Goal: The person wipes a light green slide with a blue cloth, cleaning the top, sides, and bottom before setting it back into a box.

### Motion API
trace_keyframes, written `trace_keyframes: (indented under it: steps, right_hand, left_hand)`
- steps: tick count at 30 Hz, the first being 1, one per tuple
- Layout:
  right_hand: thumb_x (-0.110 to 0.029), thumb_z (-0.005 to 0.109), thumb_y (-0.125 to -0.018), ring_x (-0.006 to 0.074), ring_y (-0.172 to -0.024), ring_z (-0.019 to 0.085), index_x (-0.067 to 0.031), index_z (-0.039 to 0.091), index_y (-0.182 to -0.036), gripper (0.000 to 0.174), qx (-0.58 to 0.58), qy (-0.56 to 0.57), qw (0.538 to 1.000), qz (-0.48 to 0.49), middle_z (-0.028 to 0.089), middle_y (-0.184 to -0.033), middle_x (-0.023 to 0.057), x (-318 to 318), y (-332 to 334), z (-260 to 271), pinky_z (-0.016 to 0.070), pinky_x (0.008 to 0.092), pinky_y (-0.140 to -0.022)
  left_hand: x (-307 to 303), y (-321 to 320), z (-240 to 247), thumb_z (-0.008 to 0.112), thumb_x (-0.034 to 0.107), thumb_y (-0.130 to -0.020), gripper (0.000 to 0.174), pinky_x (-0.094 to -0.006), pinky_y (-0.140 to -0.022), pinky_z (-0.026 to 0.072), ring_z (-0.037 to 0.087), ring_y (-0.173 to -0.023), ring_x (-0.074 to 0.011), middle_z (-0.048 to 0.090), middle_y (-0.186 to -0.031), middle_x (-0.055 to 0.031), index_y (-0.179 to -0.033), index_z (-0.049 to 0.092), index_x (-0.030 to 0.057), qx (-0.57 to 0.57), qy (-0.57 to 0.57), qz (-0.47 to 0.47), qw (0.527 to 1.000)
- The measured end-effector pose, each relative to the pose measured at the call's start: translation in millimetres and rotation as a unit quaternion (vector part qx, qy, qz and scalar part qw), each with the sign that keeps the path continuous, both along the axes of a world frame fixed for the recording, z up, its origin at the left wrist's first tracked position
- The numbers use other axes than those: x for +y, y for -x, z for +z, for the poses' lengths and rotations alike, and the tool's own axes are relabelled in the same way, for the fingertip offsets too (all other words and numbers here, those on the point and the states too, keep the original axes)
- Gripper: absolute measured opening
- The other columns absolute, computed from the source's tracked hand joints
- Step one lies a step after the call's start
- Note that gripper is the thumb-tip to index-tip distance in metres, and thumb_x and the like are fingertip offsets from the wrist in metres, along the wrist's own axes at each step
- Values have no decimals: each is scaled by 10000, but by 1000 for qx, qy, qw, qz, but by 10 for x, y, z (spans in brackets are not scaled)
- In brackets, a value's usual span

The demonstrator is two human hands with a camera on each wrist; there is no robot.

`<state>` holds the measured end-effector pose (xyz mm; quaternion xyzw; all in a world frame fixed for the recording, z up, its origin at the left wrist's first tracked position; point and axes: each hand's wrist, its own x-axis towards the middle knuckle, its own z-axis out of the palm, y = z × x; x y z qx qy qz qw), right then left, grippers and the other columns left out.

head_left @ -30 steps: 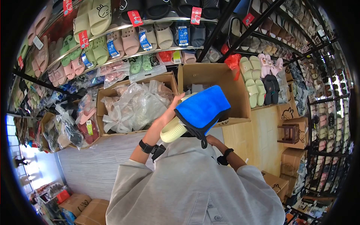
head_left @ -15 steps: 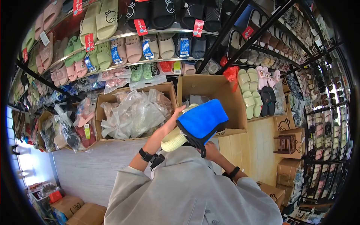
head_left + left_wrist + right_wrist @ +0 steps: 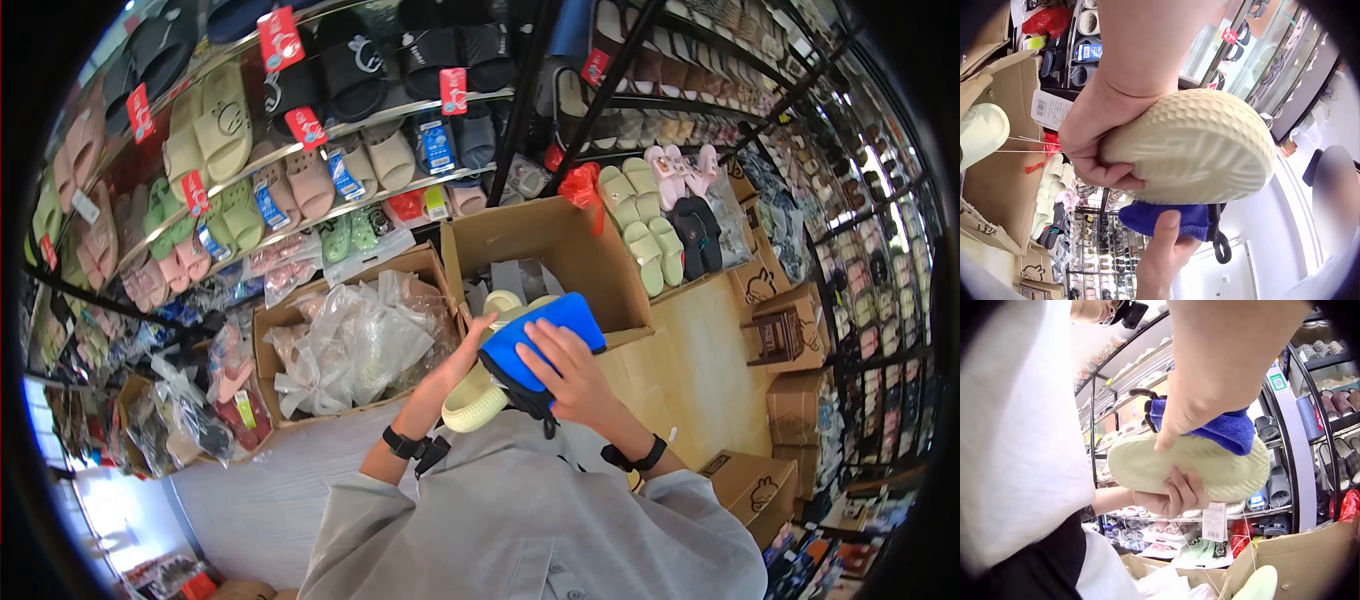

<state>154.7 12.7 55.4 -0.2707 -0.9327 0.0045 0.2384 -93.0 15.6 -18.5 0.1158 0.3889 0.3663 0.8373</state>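
Note:
My left hand (image 3: 468,350) grips a pale yellow-green slipper (image 3: 474,402), its textured sole (image 3: 1204,156) facing the left wrist camera. Over the slipper lies a blue cloth (image 3: 512,362) with black edging and a black loop (image 3: 1222,249). My right hand (image 3: 578,385) holds this cloth against the slipper, fingers spread across the top, thumb at the slipper's edge in the right wrist view. A matching slipper (image 3: 984,134) hangs close by on thin strings, beside a white barcode tag (image 3: 1050,107).
An open cardboard box (image 3: 545,228) stands just ahead, with grey packaging inside. Left of it, another box (image 3: 262,330) holds plastic-bagged footwear. Shelves of slippers (image 3: 345,150) rise behind, and a red plastic bag (image 3: 580,184) hangs by the box's corner. Cartons (image 3: 750,490) sit at right.
My right hand has come up from below the slipper onto the top of the blue cloth. The left hand still holds the slipper. The head view has shifted and tilted slightly.

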Motion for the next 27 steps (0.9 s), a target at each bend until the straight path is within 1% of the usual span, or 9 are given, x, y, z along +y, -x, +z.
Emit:
trace_keyframes:
  steps: [5,6,9,14,17,19,21,24,27]
  right_hand:
    - [-193,790,-728,353,-1487,548,-56,656,-1475,772,55,13,996,71,612,-1549,181,-38,-50,0,450,513,-1209]
    - [-206,810,-704,338,-1499,542,-90,640,-1508,830,46,5,995,86,591,-1577,167,-47,-78,-35,430,518,-1228]
    - [-195,815,-695,345,-1497,541,-119,620,-1540,871,44,50,995,68,563,-1606,167,-18,-241,47,410,531,-1240]
    - [-150,801,-692,355,-1484,553,-136,608,-1559,888,114,91,988,-46,557,-1609,187,-9,-448,123,391,534,-1249]
    - [-172,760,-767,344,-1464,575,-123,621,-1539,786,105,39,994,-9,589,-1579,186,-140,-573,71,407,522,-1237]
    - [-210,613,-922,319,-1428,606,-119,652,-1494,581,106,-12,994,31,631,-1544,161,-208,-646,82,441,485,-1214]
    - [-212,619,-947,316,-1414,615,-125,670,-1472,535,119,-44,991,49,653,-1523,146,-242,-754,76,451,480,-1205]
    - [-276,694,-962,319,-1389,637,-120,691,-1447,509,121,-91,988,8,674,-1494,145,-143,-1129,107,458,495,-1194]
    - [-364,770,-960,321,-1359,662,-113,705,-1431,538,242,-15,958,-151,683,-1477,152,-28,-1520,254,466,506,-1180]
  left_hand:
    - [31,-184,86,551,740,-1021,802,-424,-1045,586,708,-1196,-276,718,-1374,-145,-1461,647,77,10,-1,-22,1000]
    - [39,-230,104,549,740,-1022,802,-425,-1046,585,707,-1197,-277,717,-1376,-145,-1463,645,77,14,-2,-28,1000]
    - [102,-365,165,546,739,-1024,803,-425,-1051,583,705,-1202,-278,714,-1381,-146,-1468,641,77,25,-3,-44,999]
    - [218,-651,293,541,738,-1027,805,-427,-1059,580,702,-1211,-280,709,-1391,-148,-1477,634,77,37,-8,-74,996]
    - [279,-912,373,538,737,-1028,806,-428,-1064,578,701,-1216,-282,706,-1396,-149,-1482,629,77,41,-14,-95,995]
    - [315,-1107,419,535,736,-1030,807,-428,-1067,576,699,-1219,-283,704,-1400,-150,-1485,626,77,44,-16,-109,993]
    - [355,-1303,470,533,736,-1031,808,-429,-1071,575,698,-1223,-284,703,-1404,-151,-1489,624,77,45,-18,-121,991]
    - [406,-1580,527,530,735,-1033,809,-430,-1076,573,696,-1228,-285,700,-1409,-152,-1494,619,76,54,-21,-138,989]
    - [442,-1829,558,527,734,-1034,810,-431,-1080,571,695,-1233,-287,697,-1415,-153,-1499,615,76,62,-23,-151,986]
